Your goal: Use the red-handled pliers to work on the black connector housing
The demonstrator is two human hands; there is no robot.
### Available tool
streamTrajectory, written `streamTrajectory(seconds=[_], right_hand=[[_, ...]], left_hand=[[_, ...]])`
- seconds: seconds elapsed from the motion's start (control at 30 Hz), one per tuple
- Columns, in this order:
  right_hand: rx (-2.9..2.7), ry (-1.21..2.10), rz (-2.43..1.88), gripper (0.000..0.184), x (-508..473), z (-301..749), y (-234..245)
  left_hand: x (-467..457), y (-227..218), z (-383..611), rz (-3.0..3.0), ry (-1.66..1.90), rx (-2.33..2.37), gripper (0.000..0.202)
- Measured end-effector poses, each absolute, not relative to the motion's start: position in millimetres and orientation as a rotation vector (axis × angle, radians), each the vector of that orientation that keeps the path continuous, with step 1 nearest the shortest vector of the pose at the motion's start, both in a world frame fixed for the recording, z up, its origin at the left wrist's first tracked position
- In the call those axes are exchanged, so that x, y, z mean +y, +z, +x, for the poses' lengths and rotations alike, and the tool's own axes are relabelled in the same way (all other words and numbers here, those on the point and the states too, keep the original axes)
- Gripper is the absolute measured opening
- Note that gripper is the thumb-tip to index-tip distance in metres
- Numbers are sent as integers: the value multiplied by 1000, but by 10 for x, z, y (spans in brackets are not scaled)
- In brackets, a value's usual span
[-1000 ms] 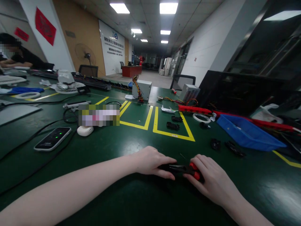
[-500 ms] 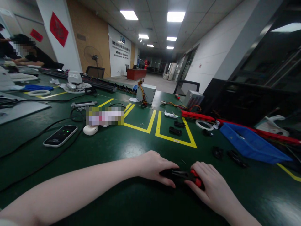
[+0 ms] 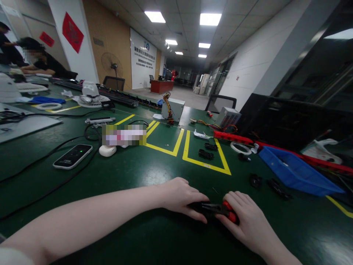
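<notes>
My right hand is closed round the red handles of a pair of pliers low on the green table. The black jaws point left into a small dark part hidden under the fingers of my left hand, which is curled and pressed down on it. Both hands rest on the table near its front edge. A thin pin lies just beyond them.
A blue tray sits at the right, with small black parts beside it and more inside a yellow-taped square. A phone, white earbud case and cables lie left. People work at the far left.
The view has shifted slightly; my hands keep the same hold on the pliers and the dark part, with hardly any movement.
</notes>
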State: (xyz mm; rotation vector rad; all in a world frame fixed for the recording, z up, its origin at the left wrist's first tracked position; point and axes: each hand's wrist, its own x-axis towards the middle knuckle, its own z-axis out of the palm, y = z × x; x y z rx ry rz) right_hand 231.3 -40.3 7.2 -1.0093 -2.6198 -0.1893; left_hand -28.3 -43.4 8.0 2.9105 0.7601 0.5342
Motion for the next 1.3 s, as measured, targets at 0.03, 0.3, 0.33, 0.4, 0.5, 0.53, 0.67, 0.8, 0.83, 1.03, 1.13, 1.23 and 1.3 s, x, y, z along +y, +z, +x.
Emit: streamTrajectory(seconds=[0.03, 0.3, 0.33, 0.4, 0.5, 0.53, 0.67, 0.8, 0.83, 1.03, 1.13, 1.23, 1.3], right_hand=[[-2615, -197, -1010, 26, -398, 2324, 54], [-2514, -308, -1006, 29, -388, 2353, 62], [-2508, -317, -1004, 29, -396, 2346, 84], [-2509, -322, -1003, 29, -414, 2331, 130], [-2513, -324, -1022, 29, -430, 2323, 167], [-2506, -329, -1027, 30, -430, 2328, 167], [-2474, -364, -1043, 34, -402, 2375, 136], [-2475, -358, -1064, 37, -365, 2416, 117], [-2484, -351, -1059, 37, -358, 2424, 113], [-2540, -356, -1025, 39, -315, 2459, 55], [-2545, -334, -1030, 39, -298, 2464, 26], [-2546, -321, -1016, 42, -284, 2467, 16], [-2544, -320, -1002, 43, -269, 2472, 11]], left_hand=[[-435, 76, -284, 2916, 553, 763, 53], [-441, 74, -329, 2881, 618, 820, 50], [-437, 64, -333, 2867, 629, 817, 49], [-424, 38, -340, 2848, 662, 794, 47], [-406, 3, -351, 2833, 708, 749, 40], [-401, -3, -355, 2829, 719, 740, 38], [-391, 6, -378, 2808, 736, 722, 33], [-384, 36, -402, 2772, 727, 701, 30], [-382, 43, -408, 2754, 722, 699, 30], [-363, 76, -429, 2580, 653, 713, 27], [-339, 68, -433, 2544, 667, 695, 27], [-309, 41, -437, 2507, 700, 656, 29], [-294, 26, -440, 2479, 720, 643, 29]])
